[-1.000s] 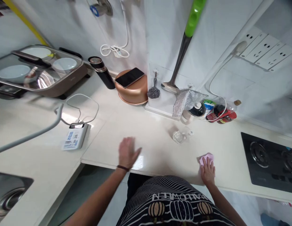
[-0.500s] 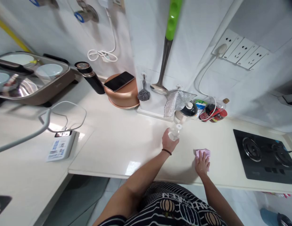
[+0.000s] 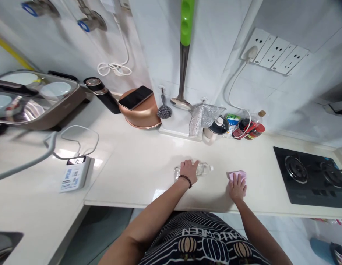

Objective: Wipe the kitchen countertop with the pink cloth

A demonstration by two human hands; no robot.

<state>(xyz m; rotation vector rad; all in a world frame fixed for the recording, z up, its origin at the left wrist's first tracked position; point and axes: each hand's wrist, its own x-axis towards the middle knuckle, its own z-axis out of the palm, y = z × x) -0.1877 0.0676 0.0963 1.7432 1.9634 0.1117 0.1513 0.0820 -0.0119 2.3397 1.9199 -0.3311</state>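
Observation:
A clear plastic bottle [image 3: 203, 169] with a white cap lies on its side on the pale counter, its cap pointing right. Across its middle is my left hand [image 3: 189, 171], fingers wrapped over the far side and hiding part of it. To the right, a pink cloth [image 3: 238, 176] rests on the countertop. My right hand [image 3: 237, 187] is laid on that cloth, its fingers stretched out and slightly spread.
A black gas hob [image 3: 309, 176] is set into the counter at right. Along the wall stand a small lidded pot [image 3: 219, 127], sauce bottles [image 3: 242, 129], a copper-coloured pot [image 3: 143, 114] bearing a phone [image 3: 136, 97], and a black flask [image 3: 104, 97].
My left hand has lowered the bottle from a raised, tilted pose to lying on its side, slightly left. My right hand stays on the cloth. The camera view has shifted a little.

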